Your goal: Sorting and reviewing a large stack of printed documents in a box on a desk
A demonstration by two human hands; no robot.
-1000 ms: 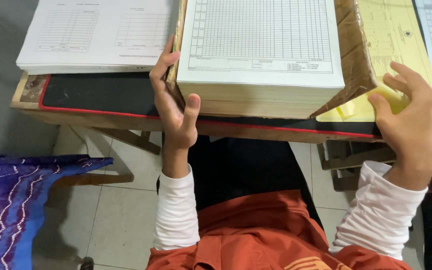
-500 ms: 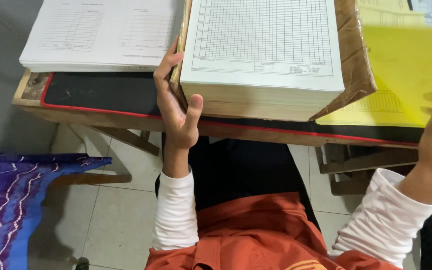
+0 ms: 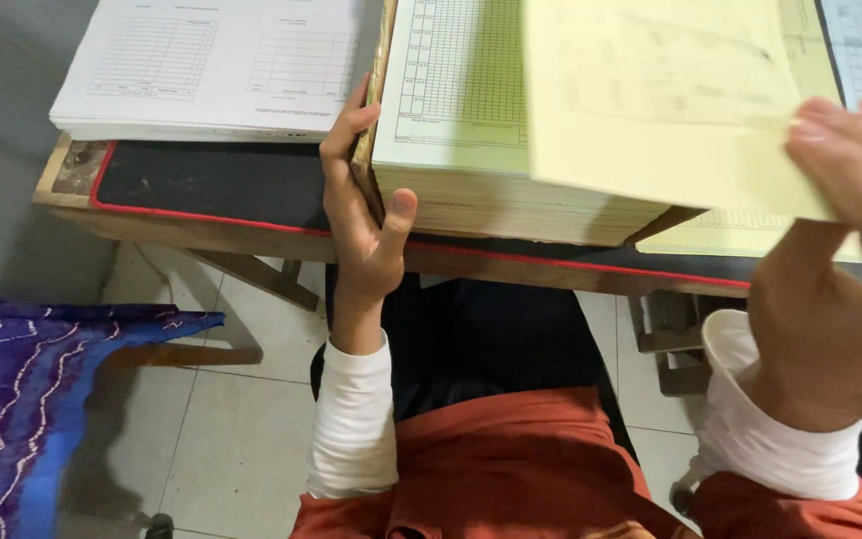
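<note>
While gripped: thin yellow sheet (image 3: 650, 100)

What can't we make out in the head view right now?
- Thick paper stack: its right part, hidden behind the yellow sheet in the right hand.
- Right hand's thumb: hidden behind the sheet.
- Print on the white forms: too small.
- Table: far side cut off by the top edge.
- Left hand: palm hidden against the stack.

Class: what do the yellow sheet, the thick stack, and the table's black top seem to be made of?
Yellow sheet in the right hand: thin matte paper; it bends. Thick stack gripped by the left hand: printed paper, layered edges. Black top: perhaps a soft matte mat, red-edged.
</note>
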